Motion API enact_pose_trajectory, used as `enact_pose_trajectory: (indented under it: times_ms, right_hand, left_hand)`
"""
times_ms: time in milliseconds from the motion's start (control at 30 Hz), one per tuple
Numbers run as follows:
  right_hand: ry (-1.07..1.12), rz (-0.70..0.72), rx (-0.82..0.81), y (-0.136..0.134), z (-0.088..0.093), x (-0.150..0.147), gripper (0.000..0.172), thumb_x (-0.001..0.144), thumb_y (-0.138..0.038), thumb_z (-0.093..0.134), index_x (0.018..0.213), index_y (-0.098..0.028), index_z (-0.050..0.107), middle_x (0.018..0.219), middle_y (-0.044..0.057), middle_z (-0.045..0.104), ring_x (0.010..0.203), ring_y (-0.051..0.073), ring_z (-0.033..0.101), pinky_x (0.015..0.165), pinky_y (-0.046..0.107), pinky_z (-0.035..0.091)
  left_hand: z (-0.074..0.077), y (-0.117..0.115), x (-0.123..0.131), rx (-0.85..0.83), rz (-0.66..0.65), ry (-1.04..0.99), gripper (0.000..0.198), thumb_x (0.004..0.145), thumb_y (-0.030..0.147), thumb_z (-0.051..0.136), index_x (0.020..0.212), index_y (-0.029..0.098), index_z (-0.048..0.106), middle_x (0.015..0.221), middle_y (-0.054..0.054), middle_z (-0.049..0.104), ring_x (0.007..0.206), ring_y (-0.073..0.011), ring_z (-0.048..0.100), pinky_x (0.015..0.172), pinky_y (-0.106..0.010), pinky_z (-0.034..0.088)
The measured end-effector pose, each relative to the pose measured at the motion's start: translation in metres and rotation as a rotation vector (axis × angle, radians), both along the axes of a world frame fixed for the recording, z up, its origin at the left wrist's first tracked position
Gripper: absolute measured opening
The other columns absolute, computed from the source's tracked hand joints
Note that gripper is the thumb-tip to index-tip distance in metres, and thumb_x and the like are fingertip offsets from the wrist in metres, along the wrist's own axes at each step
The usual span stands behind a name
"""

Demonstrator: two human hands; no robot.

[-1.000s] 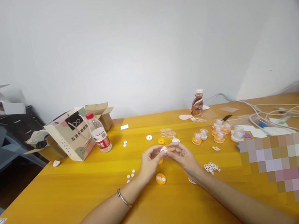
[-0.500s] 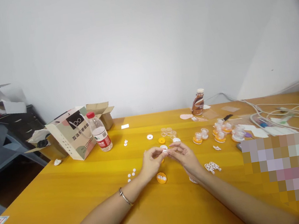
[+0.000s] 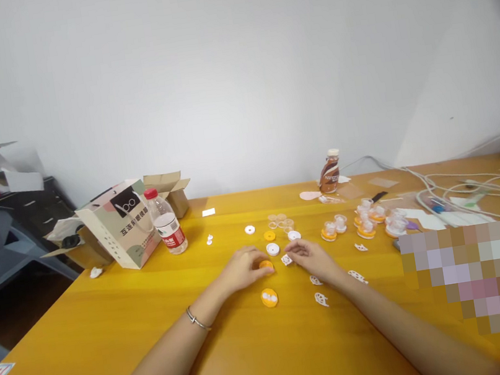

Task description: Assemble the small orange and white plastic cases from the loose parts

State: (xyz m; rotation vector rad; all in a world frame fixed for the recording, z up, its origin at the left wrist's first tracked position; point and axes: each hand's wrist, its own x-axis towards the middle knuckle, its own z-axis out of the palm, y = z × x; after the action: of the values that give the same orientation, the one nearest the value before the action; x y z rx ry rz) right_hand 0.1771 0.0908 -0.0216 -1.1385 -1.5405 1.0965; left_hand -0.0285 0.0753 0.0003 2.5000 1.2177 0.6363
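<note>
My left hand (image 3: 246, 268) reaches over an orange round disc (image 3: 266, 265), thumb and fingers curled around its edge at table height. My right hand (image 3: 311, 260) pinches a small white perforated plastic piece (image 3: 286, 260) between thumb and fingertips. Just beyond the hands lie a white round disc (image 3: 273, 249), another white disc (image 3: 293, 236) and a second orange disc (image 3: 269, 235). Nearer to me is an orange round cup (image 3: 269, 298) with small white pieces inside. White fan-shaped lattice pieces (image 3: 321, 299) lie below my right wrist, partly beside the forearm.
Clear rings (image 3: 278, 219) and a white ring (image 3: 249, 229) lie farther back. Several orange-based clear assemblies (image 3: 365, 226) stand on the right, near white cables (image 3: 474, 179). A water bottle (image 3: 168, 225) and paper bag (image 3: 119, 229) stand left; a brown bottle (image 3: 329, 172) stands behind.
My hands have moved apart. The white perforated piece, formerly between both hands, is now in my right hand alone. My left hand has come down to the orange disc; its forearm covers the small white discs.
</note>
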Motion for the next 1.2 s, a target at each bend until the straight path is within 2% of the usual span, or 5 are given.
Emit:
enact_pose_trajectory:
  times_ms: [167, 400, 700, 1000, 1200]
  right_hand:
    - [-0.282, 0.006, 0.086, 0.000, -0.004, 0.003, 0.011, 0.064, -0.017, 0.048, 0.071, -0.017, 0.057, 0.063, -0.001, 0.057, 0.058, 0.012, 0.054, 0.058, 0.024, 0.043]
    - [-0.494, 0.020, 0.204, -0.004, -0.003, 0.004, 0.010, 0.064, -0.016, 0.046, 0.068, -0.017, 0.055, 0.058, -0.002, 0.054, 0.054, 0.012, 0.049, 0.052, 0.023, 0.038]
    - [-0.526, 0.035, 0.252, -0.002, -0.006, 0.005, 0.012, 0.066, -0.015, 0.045, 0.070, -0.018, 0.055, 0.062, -0.001, 0.054, 0.057, 0.012, 0.049, 0.054, 0.023, 0.037]
    - [-0.563, 0.022, 0.310, -0.002, -0.004, 0.004, 0.010, 0.071, -0.020, 0.046, 0.072, -0.018, 0.055, 0.063, -0.001, 0.053, 0.057, 0.012, 0.048, 0.055, 0.024, 0.038]
    - [-0.504, 0.204, 0.431, -0.026, 0.020, -0.004, 0.017, 0.078, -0.033, 0.047, 0.082, -0.020, 0.056, 0.078, 0.002, 0.056, 0.072, 0.014, 0.051, 0.067, 0.026, 0.040]
  left_hand:
    - [-0.008, 0.020, 0.014, 0.017, 0.152, -0.113, 0.032, 0.074, 0.039, 0.053, 0.096, 0.017, 0.059, 0.092, -0.006, 0.059, 0.090, -0.0193, 0.050, 0.083, -0.030, 0.037]
    - [-0.012, 0.038, 0.040, -0.149, 0.122, -0.206, 0.037, 0.071, 0.029, 0.057, 0.105, 0.015, 0.054, 0.087, -0.006, 0.057, 0.081, -0.0175, 0.052, 0.077, -0.031, 0.040]
    - [0.009, 0.004, -0.018, -0.892, -0.139, -0.917, 0.038, 0.070, 0.028, 0.062, 0.106, 0.016, 0.057, 0.100, -0.008, 0.056, 0.091, -0.0162, 0.052, 0.082, -0.027, 0.038]
    - [-0.001, 0.000, -0.030, -0.739, -0.057, -0.805, 0.036, 0.071, 0.031, 0.061, 0.104, 0.016, 0.057, 0.095, -0.007, 0.058, 0.083, -0.0132, 0.053, 0.078, -0.025, 0.039]
    - [0.014, -0.013, -0.034, -0.613, -0.203, -0.502, 0.038, 0.068, 0.029, 0.064, 0.102, 0.014, 0.057, 0.096, -0.009, 0.059, 0.086, -0.0153, 0.053, 0.081, -0.029, 0.040]
